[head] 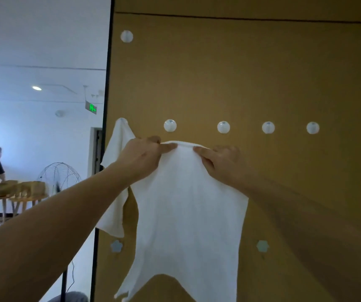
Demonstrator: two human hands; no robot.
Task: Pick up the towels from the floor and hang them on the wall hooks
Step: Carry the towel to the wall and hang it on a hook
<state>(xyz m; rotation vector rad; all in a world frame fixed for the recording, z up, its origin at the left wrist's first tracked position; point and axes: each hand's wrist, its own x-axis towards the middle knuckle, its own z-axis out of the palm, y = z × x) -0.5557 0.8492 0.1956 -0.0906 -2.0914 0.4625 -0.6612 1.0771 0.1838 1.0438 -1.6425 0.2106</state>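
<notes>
Ochre wall panelling (262, 73) fills the head view, studded with a row of round white hooks, and a bright room opens at far left beyond its dark edge. One white towel (115, 171) already hangs from the leftmost hook (121, 121) of the row. Both hands are clamped on the top edge of a second towel (188, 203), the left hand (141, 159) and right hand (224, 164) pinching it close together so a short fold bridges between them, just below the next free hook (170, 125). The hanging step looks under way; next the fold must rise slightly and drop over that hook before either pinch loosens.
</notes>
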